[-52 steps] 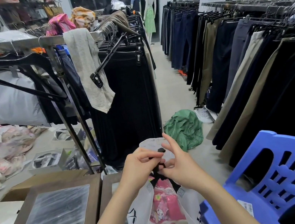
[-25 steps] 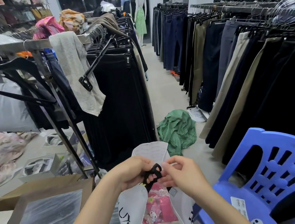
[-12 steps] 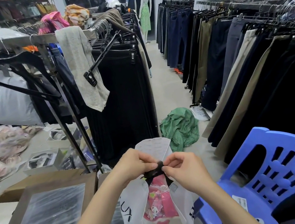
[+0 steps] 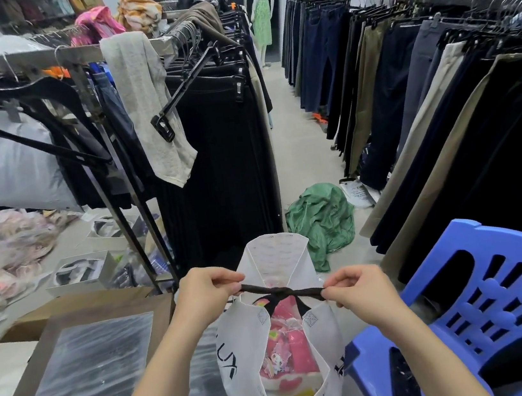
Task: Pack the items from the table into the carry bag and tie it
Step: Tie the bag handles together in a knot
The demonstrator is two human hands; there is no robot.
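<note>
A white carry bag with black lettering stands upright between a wooden table and a blue chair. Pink packaged items show through its open mouth. The bag's two black handles are crossed into a knot above the opening. My left hand pinches the left end of the black handle. My right hand pinches the right end. The handle stretches taut and level between both hands, knot in the middle.
A wooden-framed table lies at lower left. A blue plastic chair is at lower right. Racks of dark trousers line both sides of the aisle. A green garment lies on the floor ahead.
My hands, close together over the bag's mouth before, have pulled apart sideways. The black handles are drawn out straight with a knot at the centre.
</note>
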